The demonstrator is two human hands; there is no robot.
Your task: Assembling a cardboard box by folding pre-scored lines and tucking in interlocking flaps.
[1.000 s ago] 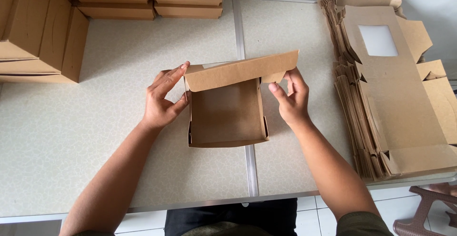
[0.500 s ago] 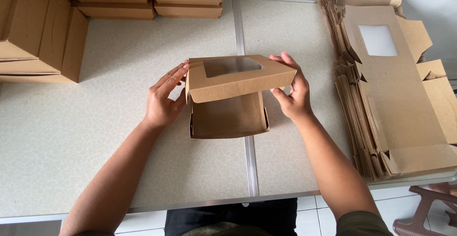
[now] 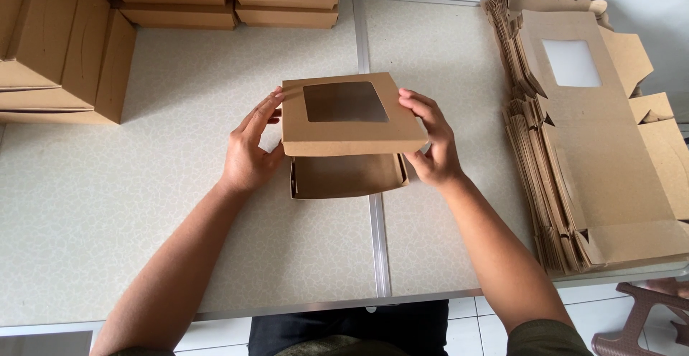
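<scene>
1. A speckled table bears the work, finished boxes stacked at its far left
2. Left hand and right hand clamp the windowed lid of the cardboard box mid-table, flat blanks lying to the right
3. Uneven pressing may crease the lid's front flap or miss the tray
4. The lid stood upright a second ago; now it is nearly level

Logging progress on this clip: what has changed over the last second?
The windowed lid swung from upright down toward the front, now nearly flat over the box tray, guided by the left hand and right hand at its sides. The flat blanks and finished boxes stayed put.
</scene>
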